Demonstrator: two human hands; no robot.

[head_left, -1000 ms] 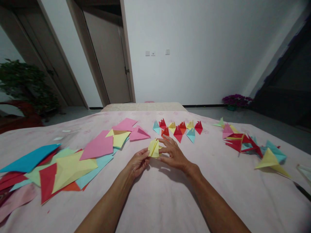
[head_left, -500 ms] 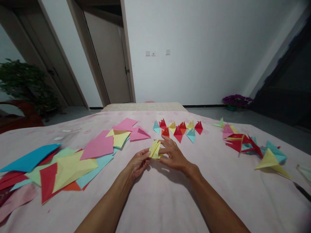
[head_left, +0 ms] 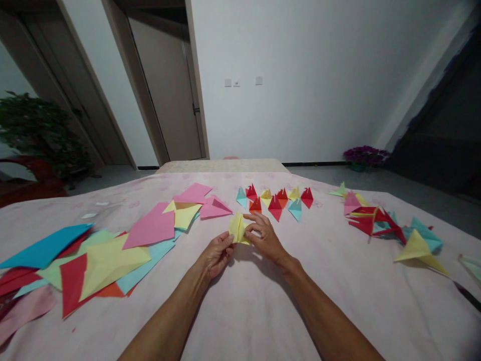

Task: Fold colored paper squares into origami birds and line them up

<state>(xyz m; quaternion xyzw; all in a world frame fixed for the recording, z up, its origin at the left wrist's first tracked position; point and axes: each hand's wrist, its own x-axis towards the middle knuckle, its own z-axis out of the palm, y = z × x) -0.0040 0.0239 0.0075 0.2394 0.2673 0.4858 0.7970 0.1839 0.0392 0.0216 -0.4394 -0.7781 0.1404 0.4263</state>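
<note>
While left hand point(head_left: 219, 253) and right hand point(head_left: 265, 237) pinch yellow paper point(head_left: 236, 228), apparent paper-cranes point(head_left: 275, 203) sit beyond.

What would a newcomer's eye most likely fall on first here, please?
Probably the small yellow folded paper near the centre, in the grip of the left hand and right hand. Just beyond it is a cluster of small, bird-like paper shapes in red, orange, yellow and light blue. Bright coloured papers spread across the left side of the pink cloth.
</note>
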